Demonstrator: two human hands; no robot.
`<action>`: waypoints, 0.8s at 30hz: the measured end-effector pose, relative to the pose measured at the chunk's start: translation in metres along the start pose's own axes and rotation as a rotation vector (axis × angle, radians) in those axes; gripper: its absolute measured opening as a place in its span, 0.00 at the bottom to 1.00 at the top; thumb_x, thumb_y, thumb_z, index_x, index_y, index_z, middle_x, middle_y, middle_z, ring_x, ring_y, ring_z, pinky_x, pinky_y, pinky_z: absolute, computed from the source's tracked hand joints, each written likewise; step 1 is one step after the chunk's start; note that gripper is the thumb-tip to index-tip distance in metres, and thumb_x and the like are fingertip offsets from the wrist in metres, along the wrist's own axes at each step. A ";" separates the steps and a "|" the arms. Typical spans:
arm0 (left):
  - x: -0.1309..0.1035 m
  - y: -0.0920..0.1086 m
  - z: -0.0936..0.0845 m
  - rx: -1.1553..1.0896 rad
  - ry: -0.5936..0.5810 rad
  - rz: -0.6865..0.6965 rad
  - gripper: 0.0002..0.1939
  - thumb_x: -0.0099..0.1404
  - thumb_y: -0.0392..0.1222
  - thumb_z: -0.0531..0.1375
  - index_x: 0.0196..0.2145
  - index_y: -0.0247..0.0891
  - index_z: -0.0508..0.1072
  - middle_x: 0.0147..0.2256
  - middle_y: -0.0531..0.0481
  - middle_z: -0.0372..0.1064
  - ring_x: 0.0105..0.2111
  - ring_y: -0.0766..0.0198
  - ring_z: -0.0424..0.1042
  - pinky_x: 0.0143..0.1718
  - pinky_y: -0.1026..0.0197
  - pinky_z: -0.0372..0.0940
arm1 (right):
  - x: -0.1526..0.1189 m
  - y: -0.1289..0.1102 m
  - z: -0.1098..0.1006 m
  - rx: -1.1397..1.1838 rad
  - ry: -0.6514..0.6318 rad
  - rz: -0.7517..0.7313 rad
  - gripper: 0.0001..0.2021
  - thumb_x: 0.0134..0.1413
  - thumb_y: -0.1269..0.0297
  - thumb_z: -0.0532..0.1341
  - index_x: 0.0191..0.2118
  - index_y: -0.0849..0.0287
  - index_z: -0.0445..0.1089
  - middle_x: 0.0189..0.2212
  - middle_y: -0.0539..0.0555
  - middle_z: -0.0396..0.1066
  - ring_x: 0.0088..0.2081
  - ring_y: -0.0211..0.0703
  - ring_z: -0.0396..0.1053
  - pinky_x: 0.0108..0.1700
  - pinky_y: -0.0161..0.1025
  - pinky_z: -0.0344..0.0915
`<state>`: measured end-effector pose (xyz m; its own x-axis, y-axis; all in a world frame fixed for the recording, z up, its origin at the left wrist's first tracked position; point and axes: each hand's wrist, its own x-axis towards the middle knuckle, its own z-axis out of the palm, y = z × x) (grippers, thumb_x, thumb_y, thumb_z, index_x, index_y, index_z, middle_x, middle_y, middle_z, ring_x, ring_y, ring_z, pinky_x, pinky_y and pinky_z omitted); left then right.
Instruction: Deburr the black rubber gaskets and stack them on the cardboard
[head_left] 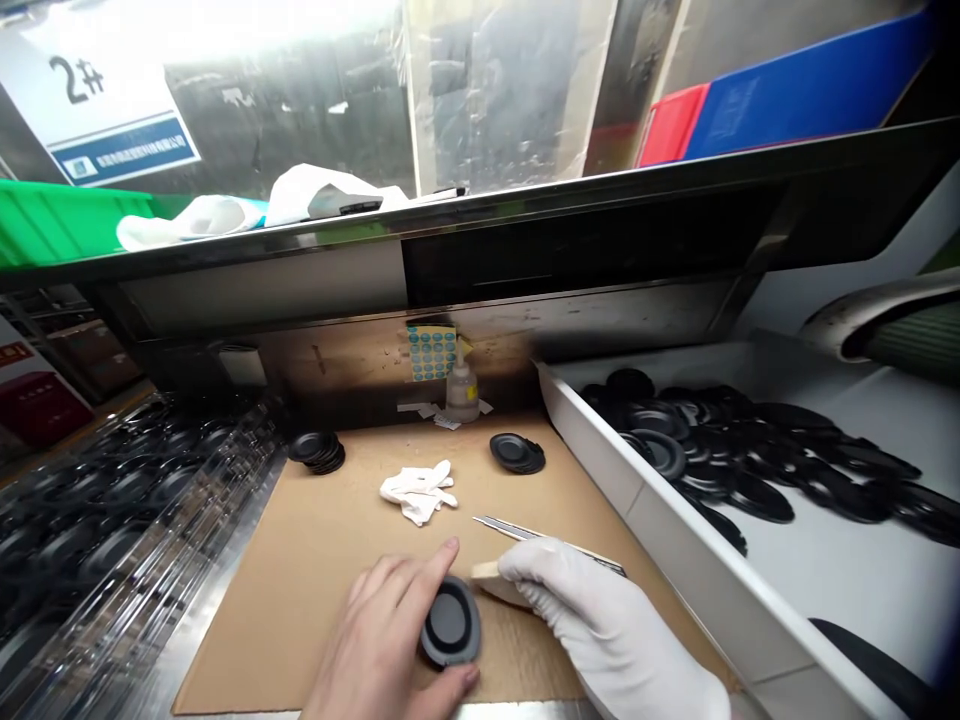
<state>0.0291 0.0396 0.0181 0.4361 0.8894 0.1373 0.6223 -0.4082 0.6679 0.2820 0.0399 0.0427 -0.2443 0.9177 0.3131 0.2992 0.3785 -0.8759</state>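
My left hand (390,630), bare, has its fingers and thumb around the edges of a round black rubber part (452,618) with a raised rim and a recessed centre. The part is low over the cardboard. To its right my right hand (600,620), in a white glove, pinches a pale flat piece with a tan edge (491,580); the glove hides much of it, so I cannot tell its kind. Just beyond the gloved fingers lies a slim cutter knife (510,527), its blade pointing left. A crumpled white cloth or glove (418,492) rests farther back.
Cardboard (247,610) covers the bench. Small stacks of black discs stand at its back left (316,452) and back right (517,453). A squeeze bottle (462,390) is behind. A white bin (652,520) of black discs borders the right; clear trays (217,490) border the left. A shelf (525,200) overhangs.
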 end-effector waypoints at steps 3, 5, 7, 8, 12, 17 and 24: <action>0.000 0.003 0.005 -0.315 -0.011 -0.151 0.56 0.52 0.36 0.70 0.74 0.55 0.53 0.55 0.44 0.70 0.44 0.51 0.77 0.42 0.54 0.76 | -0.001 -0.001 -0.004 0.034 0.002 0.059 0.10 0.73 0.59 0.59 0.43 0.46 0.79 0.41 0.49 0.82 0.44 0.44 0.80 0.52 0.38 0.76; 0.001 0.004 0.008 -0.503 -0.087 -0.318 0.61 0.47 0.36 0.72 0.74 0.52 0.50 0.52 0.45 0.70 0.35 0.59 0.75 0.32 0.60 0.72 | -0.001 -0.003 -0.007 -0.035 0.018 0.104 0.10 0.72 0.58 0.59 0.42 0.48 0.79 0.38 0.49 0.81 0.40 0.44 0.79 0.48 0.39 0.76; 0.003 0.003 0.009 -0.609 -0.136 -0.407 0.65 0.44 0.37 0.75 0.74 0.49 0.48 0.51 0.45 0.69 0.34 0.62 0.73 0.31 0.63 0.68 | 0.002 -0.006 -0.007 -0.095 -0.003 0.145 0.11 0.71 0.59 0.58 0.41 0.50 0.78 0.38 0.50 0.81 0.40 0.45 0.79 0.47 0.40 0.75; 0.004 0.002 0.009 -0.636 -0.144 -0.419 0.68 0.43 0.38 0.77 0.75 0.48 0.48 0.51 0.45 0.68 0.34 0.63 0.72 0.31 0.63 0.67 | 0.004 -0.009 -0.006 -0.113 -0.040 0.154 0.11 0.71 0.60 0.57 0.41 0.51 0.78 0.39 0.51 0.81 0.41 0.46 0.79 0.47 0.41 0.74; 0.007 -0.006 0.009 -0.636 -0.184 -0.378 0.75 0.39 0.43 0.82 0.77 0.46 0.46 0.49 0.47 0.67 0.32 0.64 0.69 0.30 0.63 0.64 | 0.016 -0.023 0.014 -0.148 -0.208 0.108 0.12 0.69 0.64 0.55 0.39 0.55 0.77 0.39 0.55 0.81 0.41 0.47 0.78 0.48 0.42 0.72; 0.006 -0.013 0.009 -0.693 -0.202 -0.336 0.76 0.41 0.48 0.83 0.78 0.51 0.46 0.50 0.46 0.71 0.38 0.56 0.74 0.35 0.60 0.68 | 0.021 -0.031 0.033 -0.111 -0.349 -0.024 0.02 0.55 0.65 0.69 0.35 0.55 0.78 0.35 0.49 0.81 0.36 0.42 0.77 0.43 0.34 0.70; 0.007 -0.007 0.005 -0.693 -0.247 -0.309 0.79 0.40 0.48 0.84 0.79 0.42 0.44 0.50 0.41 0.72 0.42 0.52 0.76 0.34 0.61 0.67 | 0.021 -0.022 0.030 -0.145 -0.333 -0.040 0.05 0.60 0.65 0.64 0.35 0.55 0.78 0.35 0.51 0.80 0.36 0.45 0.77 0.41 0.38 0.71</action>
<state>0.0305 0.0477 0.0109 0.4914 0.8371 -0.2405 0.2279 0.1429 0.9631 0.2428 0.0473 0.0575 -0.5382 0.8214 0.1885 0.4048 0.4482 -0.7970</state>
